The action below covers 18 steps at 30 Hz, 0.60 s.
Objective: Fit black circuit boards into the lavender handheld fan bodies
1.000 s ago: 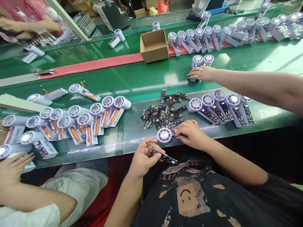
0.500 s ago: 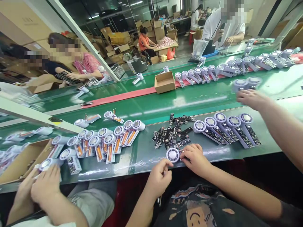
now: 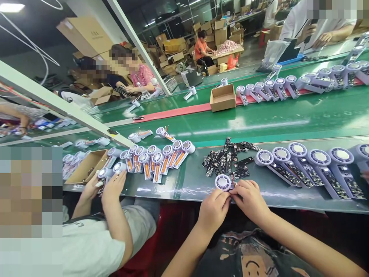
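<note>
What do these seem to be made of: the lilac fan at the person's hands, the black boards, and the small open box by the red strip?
Lilac fan: probably moulded plastic, smooth, evenly coloured; its pale centre is unclear.
Black boards: likely circuit-board laminate, slightly glossy, given the small mounted parts.
Open box: apparently cardboard, matte brown with thin walls.

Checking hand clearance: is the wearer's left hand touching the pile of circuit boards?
Apart. The head view shows the left hand nearer the wearer, with bare bench between it and the circuit boards.
</note>
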Available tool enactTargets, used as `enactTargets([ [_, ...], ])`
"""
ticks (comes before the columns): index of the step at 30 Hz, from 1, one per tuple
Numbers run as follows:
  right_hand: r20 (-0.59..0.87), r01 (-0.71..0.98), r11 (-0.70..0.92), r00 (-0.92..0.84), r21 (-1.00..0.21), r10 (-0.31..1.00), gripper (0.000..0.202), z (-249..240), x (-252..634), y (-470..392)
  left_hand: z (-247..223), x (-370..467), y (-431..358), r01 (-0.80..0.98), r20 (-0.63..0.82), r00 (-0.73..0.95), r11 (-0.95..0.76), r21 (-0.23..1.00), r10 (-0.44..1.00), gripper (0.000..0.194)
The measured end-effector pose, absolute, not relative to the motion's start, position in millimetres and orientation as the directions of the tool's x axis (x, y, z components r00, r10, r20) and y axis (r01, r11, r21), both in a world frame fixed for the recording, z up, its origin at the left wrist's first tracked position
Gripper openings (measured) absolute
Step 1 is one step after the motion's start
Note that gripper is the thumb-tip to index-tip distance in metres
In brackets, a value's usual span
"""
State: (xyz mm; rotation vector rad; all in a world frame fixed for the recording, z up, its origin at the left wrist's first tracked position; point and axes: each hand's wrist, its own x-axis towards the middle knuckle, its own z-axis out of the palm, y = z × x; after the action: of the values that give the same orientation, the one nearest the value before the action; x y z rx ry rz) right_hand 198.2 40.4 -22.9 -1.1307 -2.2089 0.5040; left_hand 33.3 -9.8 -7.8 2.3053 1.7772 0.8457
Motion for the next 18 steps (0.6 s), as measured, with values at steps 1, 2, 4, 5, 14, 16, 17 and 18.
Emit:
enactTargets([
  [1, 0.331, 0.589, 0.562, -0.46, -0.581, 0.824, 0.018, -23, 199, 40, -8, 35, -13, 0.86, 0.337, 0.153, -0.294, 0.418, 0.929, 0.019],
  [2, 0.324, 0.583, 0.558, -0.461, -0.591, 0.826, 0.018, -24, 200, 40, -7, 37, -17, 0.859, 0.312, 0.144, -0.275, 0.432, 0.939, 0.02],
  [4, 0.307, 0.579, 0.548, -0.466, -0.604, 0.83, 0.018, -24, 202, 39, -6, 42, -22, 0.849, 0.253, 0.121, -0.232, 0.474, 0.96, 0.022],
  [5, 0.299, 0.58, 0.546, -0.47, -0.604, 0.83, 0.019, -23, 203, 38, -6, 44, -23, 0.839, 0.224, 0.108, -0.209, 0.503, 0.969, 0.024],
  [14, 0.262, 0.628, 0.625, -0.576, -0.464, 0.774, 0.016, -10, 206, 36, -14, 46, -17, 0.622, 0.05, -0.121, 0.036, 0.783, 0.991, 0.015],
  [16, 0.238, 0.641, 0.62, -0.583, -0.452, 0.777, 0.015, -8, 206, 38, -17, 44, -16, 0.545, 0.013, -0.176, 0.087, 0.834, 0.984, 0.013],
  [17, 0.223, 0.648, 0.614, -0.584, -0.45, 0.781, 0.015, -8, 207, 39, -18, 43, -15, 0.521, -0.003, -0.191, 0.105, 0.847, 0.981, 0.012],
  [18, 0.209, 0.655, 0.607, -0.584, -0.45, 0.785, 0.016, -7, 208, 40, -18, 43, -15, 0.503, -0.016, -0.2, 0.117, 0.856, 0.98, 0.012],
])
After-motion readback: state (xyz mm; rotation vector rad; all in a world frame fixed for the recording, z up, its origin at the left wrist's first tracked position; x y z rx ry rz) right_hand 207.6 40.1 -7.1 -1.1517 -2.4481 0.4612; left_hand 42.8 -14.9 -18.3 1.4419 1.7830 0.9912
